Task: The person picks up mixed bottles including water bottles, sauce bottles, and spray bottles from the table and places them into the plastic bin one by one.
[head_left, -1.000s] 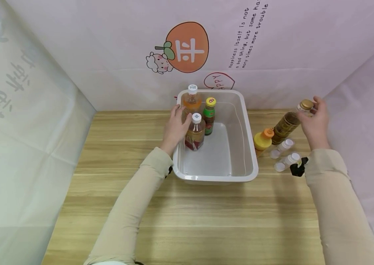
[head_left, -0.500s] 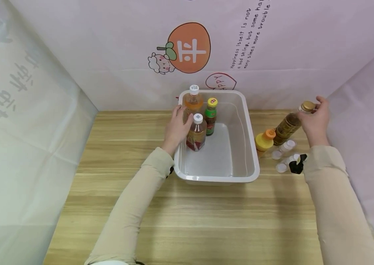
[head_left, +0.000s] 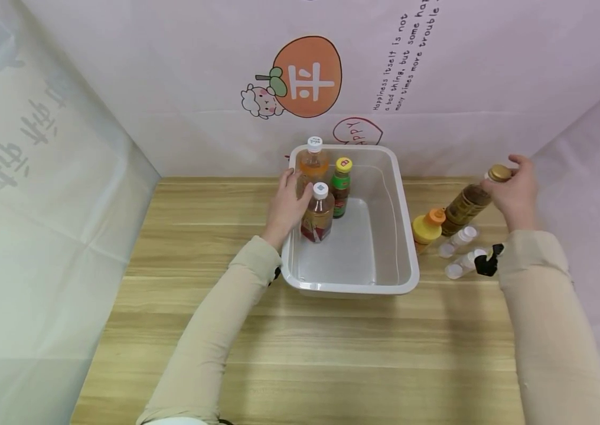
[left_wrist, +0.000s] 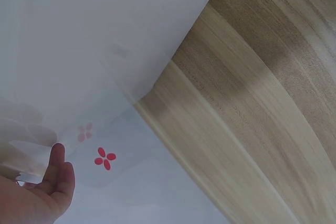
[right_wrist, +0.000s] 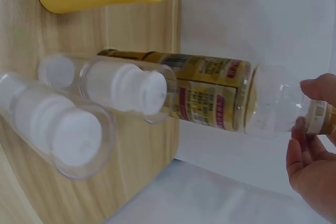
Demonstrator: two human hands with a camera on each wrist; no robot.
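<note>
My left hand (head_left: pixel 288 203) grips the left rim of a light grey plastic tub (head_left: pixel 350 288), its thumb close to a white-capped bottle of reddish drink (head_left: pixel 318 219). In the left wrist view its fingers (left_wrist: pixel 62 179) curl at the tub's edge. My right hand (head_left: pixel 518 192) pinches a tall clear bottle (head_left: pixel 467 206) with a gold cap and brown-gold label, by the neck just under the cap. In the right wrist view the fingers (right_wrist: pixel 304 153) wrap that cap. Whether the bottle's base touches the table cannot be told.
Inside the tub also stand an orange-drink bottle (head_left: pixel 315 162) and a yellow-capped sauce bottle (head_left: pixel 341 189). Right of it are a yellow squeeze bottle (head_left: pixel 427 227) and two clear, white-capped small bottles (right_wrist: pixel 123 87). Printed sheets (head_left: pixel 199 88) wall the wooden table (head_left: pixel 332 354).
The scene has slid slightly right in the head view. Both hands keep their holds, and the bottles keep their places relative to the tub.
</note>
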